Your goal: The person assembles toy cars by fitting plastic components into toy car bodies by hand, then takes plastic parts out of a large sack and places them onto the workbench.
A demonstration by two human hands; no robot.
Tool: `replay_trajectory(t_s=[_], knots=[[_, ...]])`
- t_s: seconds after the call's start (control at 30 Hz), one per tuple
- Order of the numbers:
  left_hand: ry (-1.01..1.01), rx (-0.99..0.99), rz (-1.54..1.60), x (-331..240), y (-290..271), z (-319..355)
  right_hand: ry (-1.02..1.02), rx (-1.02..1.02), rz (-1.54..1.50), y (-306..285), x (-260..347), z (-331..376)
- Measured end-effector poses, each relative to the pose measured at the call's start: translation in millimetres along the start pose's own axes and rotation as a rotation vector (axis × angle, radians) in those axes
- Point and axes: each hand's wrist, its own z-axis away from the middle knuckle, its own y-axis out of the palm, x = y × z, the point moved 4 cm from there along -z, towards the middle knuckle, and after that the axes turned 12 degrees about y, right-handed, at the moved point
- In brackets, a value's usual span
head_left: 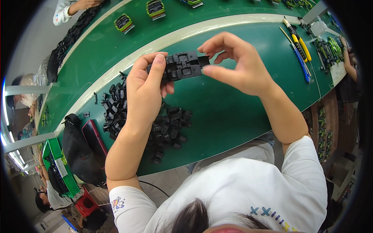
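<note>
My left hand (pixel 145 77) is closed round a black plastic part (pixel 182 66), thumb on top and fingers beneath. The part is blocky, with square recesses and a narrower tab at its right end. Beside that end is my right hand (pixel 241 64), its fingers curved and apart from the thumb. Its thumb tip and fingertips come close to the part's edge; whether they touch it I cannot tell. Below my left forearm lies a pile of small black plastic pieces (pixel 171 126), partly hidden by the arm.
A red-edged phone (pixel 94 136) and a black bag (pixel 79 151) lie at the left, near a green bin (pixel 72 178). Yellow-handled pliers (pixel 301 46) and a blue knife (pixel 301 64) lie at the right. Green-and-black assemblies (pixel 124 24) stand on the far strip. Another person's hand (pixel 87 4) shows top left.
</note>
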Motion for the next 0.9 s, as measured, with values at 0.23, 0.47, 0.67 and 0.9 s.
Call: replay_trajectory(t_s=[0.23,0.47,0.67,0.9], knots=[[-0.103,0.048,0.098,4,-3,-7,-0.375,-0.007,0.486,4,24,9],[0.365,-0.296,-0.118,-84,-79,-14,-0.261,-0.154,0.467,-7,39,-68],[1.114,0.405,-0.522,-174,-55,71,-0.214,-0.207,0.735,52,34,-259],[1.108,0.161,-0.545,-177,-54,50,0.049,-0.392,1.087,107,-39,-405]])
